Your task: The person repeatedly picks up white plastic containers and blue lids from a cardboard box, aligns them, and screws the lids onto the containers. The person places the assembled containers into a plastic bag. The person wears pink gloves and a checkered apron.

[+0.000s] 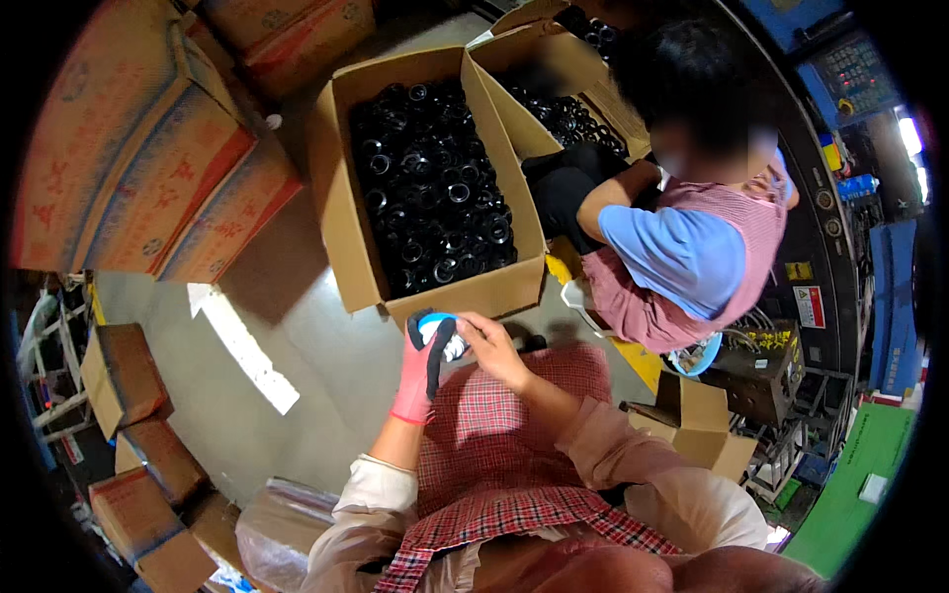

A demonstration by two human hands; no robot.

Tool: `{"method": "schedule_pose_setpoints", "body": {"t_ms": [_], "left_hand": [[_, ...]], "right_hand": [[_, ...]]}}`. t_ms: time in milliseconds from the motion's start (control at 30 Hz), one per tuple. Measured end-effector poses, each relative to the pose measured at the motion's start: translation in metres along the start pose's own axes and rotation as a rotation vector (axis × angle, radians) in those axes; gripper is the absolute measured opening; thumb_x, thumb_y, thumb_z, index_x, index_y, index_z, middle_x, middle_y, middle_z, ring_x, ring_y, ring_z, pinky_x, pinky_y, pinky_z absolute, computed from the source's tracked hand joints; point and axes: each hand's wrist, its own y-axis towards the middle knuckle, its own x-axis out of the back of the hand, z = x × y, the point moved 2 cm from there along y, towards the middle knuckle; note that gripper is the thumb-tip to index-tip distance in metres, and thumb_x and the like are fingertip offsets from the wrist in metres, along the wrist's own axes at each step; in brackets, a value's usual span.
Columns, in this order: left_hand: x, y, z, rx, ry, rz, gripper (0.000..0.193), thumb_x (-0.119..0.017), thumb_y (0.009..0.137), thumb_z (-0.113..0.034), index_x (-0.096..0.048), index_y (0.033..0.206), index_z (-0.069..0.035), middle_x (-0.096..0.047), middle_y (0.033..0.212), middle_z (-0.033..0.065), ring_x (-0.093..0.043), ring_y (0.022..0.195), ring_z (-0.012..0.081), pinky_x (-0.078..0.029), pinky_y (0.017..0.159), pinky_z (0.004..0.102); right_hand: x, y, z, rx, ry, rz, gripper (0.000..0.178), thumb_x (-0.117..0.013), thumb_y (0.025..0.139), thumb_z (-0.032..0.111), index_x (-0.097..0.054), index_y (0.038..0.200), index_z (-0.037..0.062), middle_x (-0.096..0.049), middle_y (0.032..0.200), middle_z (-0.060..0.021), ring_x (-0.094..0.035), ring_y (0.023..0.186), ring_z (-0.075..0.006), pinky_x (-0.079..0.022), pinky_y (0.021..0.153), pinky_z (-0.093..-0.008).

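Observation:
My left hand (419, 370), in a pink glove with black fingers, is closed around a small blue-and-white round piece (435, 321). My bare right hand (496, 352) pinches the near right side of the same piece. Its exact kind cannot be made out, as my fingers cover part of it. Both hands are just in front of a large open cardboard box (345, 208). That box is filled with many shiny black ring-shaped parts (435, 198).
A seated person (682, 237) in a blue shirt and pink apron is at the right, beside a second box of black parts (573, 119). Stacked cartons (129, 158) stand at the left. A small open carton (697, 415) and a machine (825, 208) are on the right.

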Motion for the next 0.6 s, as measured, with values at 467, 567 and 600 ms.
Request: {"method": "schedule_pose_setpoints", "body": {"t_ms": [467,567,600], "left_hand": [[-0.003,0.238,0.098,-0.336,0.139,0.134,0.06,-0.074,0.084,-0.021,-0.044,0.134,-0.006,-0.051,0.122,0.0081,-0.052,0.11,0.0165,-0.046,0.095,0.03],[-0.003,0.255,0.106,-0.42,0.254,0.101,0.073,-0.079,0.078,-0.02,-0.038,0.137,-0.003,-0.05,0.127,0.0102,-0.05,0.115,0.0195,-0.044,0.098,0.0319],[-0.016,0.246,0.096,-0.382,0.161,0.114,0.07,-0.078,0.08,-0.023,-0.04,0.136,-0.003,-0.05,0.127,0.0103,-0.051,0.114,0.0193,-0.044,0.097,0.0318]], "right_hand": [[0.095,0.226,-0.154,0.376,-0.088,-0.067,0.031,-0.047,0.103,0.023,-0.059,0.121,0.0021,-0.065,0.099,-0.0036,-0.057,0.091,-0.0107,-0.046,0.082,-0.0258],[0.114,0.23,-0.133,0.166,0.066,-0.002,0.036,-0.046,0.103,0.029,-0.058,0.123,0.0018,-0.064,0.096,-0.0051,-0.06,0.077,-0.0098,-0.053,0.061,-0.0238],[0.118,0.232,-0.134,0.15,0.128,0.009,0.036,-0.046,0.103,0.029,-0.057,0.123,0.0016,-0.064,0.096,-0.0054,-0.062,0.076,-0.0104,-0.054,0.056,-0.0245]]}}
